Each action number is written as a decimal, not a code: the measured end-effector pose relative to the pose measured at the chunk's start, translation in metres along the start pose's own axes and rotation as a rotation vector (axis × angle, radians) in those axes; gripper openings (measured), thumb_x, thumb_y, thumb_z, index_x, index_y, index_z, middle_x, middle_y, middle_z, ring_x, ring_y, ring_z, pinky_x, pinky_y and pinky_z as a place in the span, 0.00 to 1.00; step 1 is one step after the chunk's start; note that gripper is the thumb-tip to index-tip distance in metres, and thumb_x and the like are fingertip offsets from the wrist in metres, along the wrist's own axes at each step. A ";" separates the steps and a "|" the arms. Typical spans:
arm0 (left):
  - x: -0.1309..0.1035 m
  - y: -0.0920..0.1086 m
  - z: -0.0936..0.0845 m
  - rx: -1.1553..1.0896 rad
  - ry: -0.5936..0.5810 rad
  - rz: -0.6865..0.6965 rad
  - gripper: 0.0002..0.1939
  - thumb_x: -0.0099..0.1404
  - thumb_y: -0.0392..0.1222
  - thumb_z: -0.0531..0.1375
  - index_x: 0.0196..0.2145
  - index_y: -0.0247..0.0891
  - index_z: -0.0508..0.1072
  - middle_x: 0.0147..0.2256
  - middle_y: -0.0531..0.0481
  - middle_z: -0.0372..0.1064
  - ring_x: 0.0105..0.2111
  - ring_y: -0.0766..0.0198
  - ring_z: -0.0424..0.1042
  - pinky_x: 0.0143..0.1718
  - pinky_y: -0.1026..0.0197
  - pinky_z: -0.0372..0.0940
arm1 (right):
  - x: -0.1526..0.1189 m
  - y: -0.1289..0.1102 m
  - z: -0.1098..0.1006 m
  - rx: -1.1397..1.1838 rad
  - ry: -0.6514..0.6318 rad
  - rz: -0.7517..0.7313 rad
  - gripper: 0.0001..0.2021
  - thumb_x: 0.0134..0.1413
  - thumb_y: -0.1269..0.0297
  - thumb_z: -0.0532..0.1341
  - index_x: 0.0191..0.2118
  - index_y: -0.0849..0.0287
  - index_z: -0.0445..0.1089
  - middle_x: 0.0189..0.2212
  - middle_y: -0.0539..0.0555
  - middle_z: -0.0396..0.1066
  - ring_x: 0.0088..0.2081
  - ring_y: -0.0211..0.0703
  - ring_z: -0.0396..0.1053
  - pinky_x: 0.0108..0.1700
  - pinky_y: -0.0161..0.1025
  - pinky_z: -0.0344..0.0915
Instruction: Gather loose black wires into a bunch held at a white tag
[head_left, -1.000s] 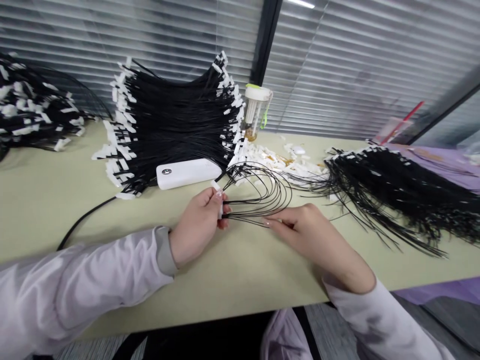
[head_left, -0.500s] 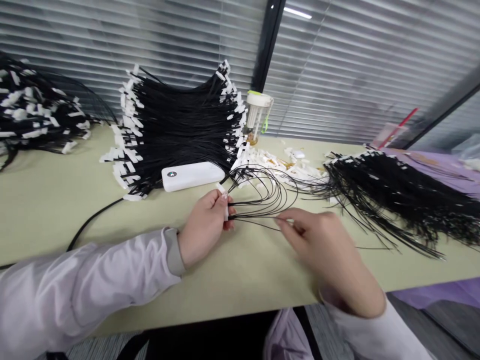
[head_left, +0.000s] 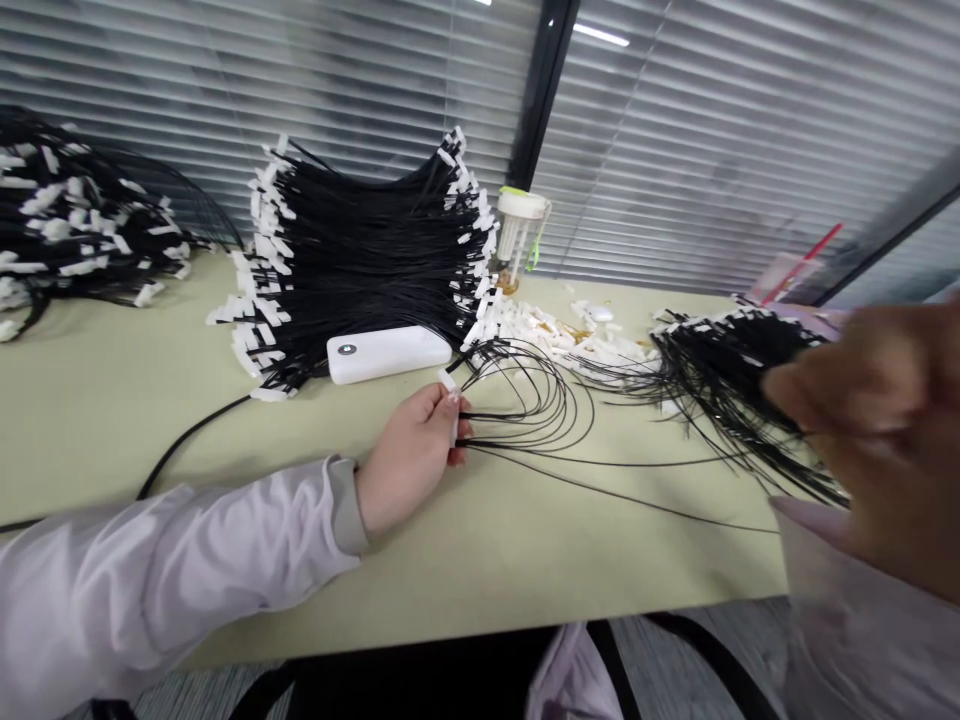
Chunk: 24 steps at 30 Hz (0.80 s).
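Resting on the pale green table point(head_left: 112, 400), the left hand point(head_left: 409, 455) is seen with its fingers point(head_left: 450, 400) pressed together, pinching the ends of a small bunch of thin black cables point(head_left: 540, 400). Their exact number cannot be counted; several loops are shown curving out to the right of the hand and back. White tabs are carried at the pinched ends.

Three larger cable heaps are visible: a white-tagged stack point(head_left: 360, 260) behind the hand, another pile point(head_left: 67, 230) at far left, and a loose spread point(head_left: 735, 380) at right. One white power bank point(head_left: 388, 353) lies in front of the stack, and one clear cup point(head_left: 519, 235) stands beside it.

The right hand point(head_left: 877, 430) is raised close to the camera and blurred; whether its fingers are closed cannot be told.
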<state>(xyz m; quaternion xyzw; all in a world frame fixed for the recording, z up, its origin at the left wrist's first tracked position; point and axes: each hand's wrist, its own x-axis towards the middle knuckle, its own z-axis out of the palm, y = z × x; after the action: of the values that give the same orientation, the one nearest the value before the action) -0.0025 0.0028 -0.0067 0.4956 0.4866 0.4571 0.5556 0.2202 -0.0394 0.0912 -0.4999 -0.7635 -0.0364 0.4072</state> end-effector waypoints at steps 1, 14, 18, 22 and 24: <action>0.000 0.000 0.000 0.006 -0.007 0.001 0.08 0.60 0.41 0.49 0.27 0.36 0.62 0.23 0.54 0.59 0.20 0.71 0.60 0.18 0.69 0.59 | 0.006 -0.006 0.005 0.118 -0.036 0.062 0.19 0.59 0.62 0.40 0.56 0.45 0.41 0.16 0.46 0.56 0.16 0.34 0.55 0.19 0.33 0.53; 0.001 0.000 -0.002 0.059 -0.102 -0.008 0.11 0.61 0.46 0.48 0.28 0.37 0.62 0.24 0.55 0.58 0.21 0.72 0.58 0.18 0.71 0.59 | 0.036 0.003 0.090 0.103 -0.617 -0.248 0.12 0.54 0.70 0.48 0.35 0.57 0.69 0.28 0.51 0.66 0.31 0.35 0.63 0.34 0.34 0.58; 0.005 -0.001 -0.003 0.059 -0.136 -0.026 0.11 0.61 0.47 0.47 0.29 0.37 0.62 0.24 0.55 0.57 0.21 0.73 0.58 0.17 0.72 0.58 | 0.028 0.011 0.094 0.218 -0.587 -0.232 0.15 0.53 0.74 0.49 0.42 0.55 0.67 0.29 0.50 0.67 0.31 0.34 0.64 0.34 0.33 0.60; 0.005 0.001 -0.002 0.088 -0.169 -0.073 0.12 0.62 0.46 0.47 0.29 0.37 0.62 0.21 0.56 0.57 0.20 0.72 0.58 0.18 0.71 0.59 | 0.016 0.013 0.101 0.260 -0.412 -0.151 0.08 0.51 0.73 0.53 0.34 0.58 0.68 0.28 0.47 0.70 0.28 0.30 0.66 0.32 0.28 0.61; 0.005 0.002 -0.001 0.096 -0.168 -0.084 0.11 0.61 0.46 0.47 0.29 0.37 0.63 0.21 0.56 0.58 0.19 0.72 0.58 0.18 0.71 0.59 | 0.012 0.012 0.104 0.244 -0.334 -0.139 0.07 0.49 0.74 0.55 0.32 0.58 0.68 0.28 0.47 0.70 0.28 0.30 0.66 0.31 0.27 0.60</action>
<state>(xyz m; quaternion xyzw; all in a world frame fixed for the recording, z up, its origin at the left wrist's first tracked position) -0.0034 0.0080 -0.0053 0.5376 0.4799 0.3664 0.5886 0.1667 0.0228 0.0259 -0.3924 -0.8516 0.1116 0.3291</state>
